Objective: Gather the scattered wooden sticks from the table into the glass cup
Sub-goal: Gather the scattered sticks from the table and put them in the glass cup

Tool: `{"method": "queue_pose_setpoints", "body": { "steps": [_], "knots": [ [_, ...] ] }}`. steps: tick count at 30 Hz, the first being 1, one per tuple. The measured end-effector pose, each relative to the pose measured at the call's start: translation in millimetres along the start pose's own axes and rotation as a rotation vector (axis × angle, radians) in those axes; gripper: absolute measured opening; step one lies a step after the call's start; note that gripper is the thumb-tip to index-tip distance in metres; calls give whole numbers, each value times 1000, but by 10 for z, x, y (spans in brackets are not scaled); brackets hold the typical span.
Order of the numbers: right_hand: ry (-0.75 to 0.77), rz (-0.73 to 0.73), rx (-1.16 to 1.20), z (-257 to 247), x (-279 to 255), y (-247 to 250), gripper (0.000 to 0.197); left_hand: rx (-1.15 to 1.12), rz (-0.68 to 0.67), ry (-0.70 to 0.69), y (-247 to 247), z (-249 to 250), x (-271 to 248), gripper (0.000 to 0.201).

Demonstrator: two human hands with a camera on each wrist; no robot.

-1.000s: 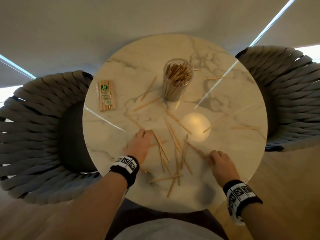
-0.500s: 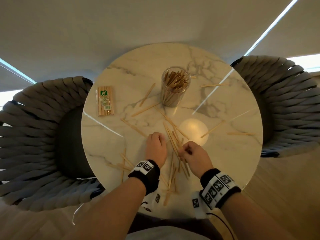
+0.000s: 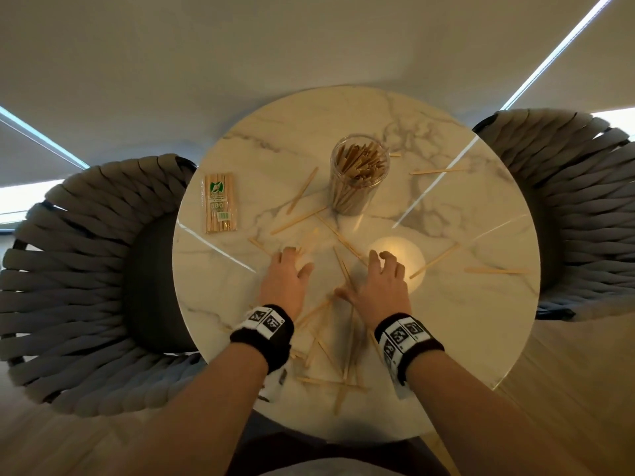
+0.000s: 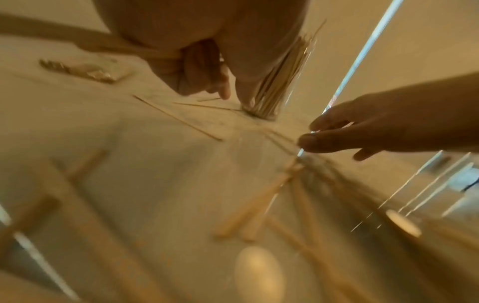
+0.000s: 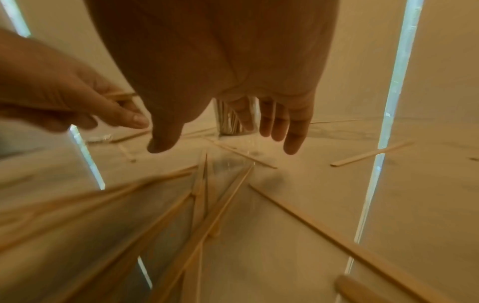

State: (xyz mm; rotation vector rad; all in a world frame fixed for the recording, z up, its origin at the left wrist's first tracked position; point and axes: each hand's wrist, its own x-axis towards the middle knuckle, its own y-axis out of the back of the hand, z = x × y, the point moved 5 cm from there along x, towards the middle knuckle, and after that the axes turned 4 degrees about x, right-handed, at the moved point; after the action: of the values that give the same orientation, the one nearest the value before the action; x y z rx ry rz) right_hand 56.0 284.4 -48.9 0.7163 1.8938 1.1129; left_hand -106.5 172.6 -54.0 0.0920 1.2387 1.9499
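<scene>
The glass cup [image 3: 359, 180], packed with wooden sticks, stands upright at the back centre of the round marble table [image 3: 481, 321]. Loose sticks lie around it. A tangle of sticks [image 3: 343, 355] lies between my wrists, and one stick [image 3: 343, 269] lies between my hands. My left hand [image 3: 292, 259] hovers low over the table with its fingers spread and holds nothing. My right hand [image 3: 381, 262] is level with it, fingers loosely bent and empty. The right wrist view shows the right hand [image 5: 225, 143] hanging open over crossed sticks, with the cup [image 5: 233, 123] beyond its fingers.
A sealed packet of sticks [image 3: 220, 202] lies at the left of the table. Single sticks lie to the right [image 3: 434, 261], far right [image 3: 494, 270] and right of the cup [image 3: 436, 171]. Woven grey chairs [image 3: 68, 269] stand on both sides.
Both hands left the pile near the front edge and moved forward toward the cup, spreading apart. The right hand, curled over sticks half a second ago, now hangs open.
</scene>
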Motion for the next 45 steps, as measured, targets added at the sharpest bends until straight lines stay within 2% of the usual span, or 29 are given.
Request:
{"method": "queue_pose_setpoints", "body": {
  "steps": [1,2,4,5,9,13,16,20,22,24,27,29,31,34,36,37,39,41,45],
  "knots": [
    [12,-33,-32,-42,39,-60,93,115,-17,-48,49,-81,84,43],
    [34,-57,-38,-74,72,-131,82,232,-47,-93,84,-173,178,47],
    [85,-81,2,-120,90,-234,43,428,-127,-190,141,-330,340,50],
    [94,-83,24,-124,84,-261,32,490,-161,-245,156,-389,394,48],
    [68,-38,99,-102,51,-274,32,648,-205,-482,178,-398,434,36],
    [-16,28,153,-117,121,-230,42,718,-142,-565,112,-293,453,36],
    [-56,10,112,-102,230,-225,36,643,-107,-464,96,-169,421,42],
    [-53,-61,61,-90,336,-194,33,60,-187,-172,36,-3,284,24],
    [-25,-90,27,-75,360,-161,34,-168,-133,-47,-10,79,188,26],
    [-13,-130,27,-41,351,-113,34,-272,-126,78,-88,163,84,36],
    [-80,-204,261,35,305,-15,27,-418,-150,233,-244,228,-31,44],
    [-105,-163,485,17,230,100,14,-550,-180,276,-351,291,-92,53],
    [-53,-170,639,-116,111,190,7,-662,-208,278,-439,390,-117,63],
    [56,-273,688,-327,-71,182,9,-742,-164,360,-453,450,-86,51],
    [90,-234,649,-318,-83,172,13,-685,-92,375,-405,346,-28,40],
    [99,-164,570,-259,-46,181,16,-663,-67,362,-373,273,-1,38],
    [118,-27,251,-99,41,179,28,-681,-65,374,-363,106,26,38],
    [135,-29,-34,23,73,85,33,-730,-107,403,-363,-21,-4,35],
    [298,-76,-155,34,14,-137,20,-577,-120,349,-290,-148,-100,36]
  ]
}}
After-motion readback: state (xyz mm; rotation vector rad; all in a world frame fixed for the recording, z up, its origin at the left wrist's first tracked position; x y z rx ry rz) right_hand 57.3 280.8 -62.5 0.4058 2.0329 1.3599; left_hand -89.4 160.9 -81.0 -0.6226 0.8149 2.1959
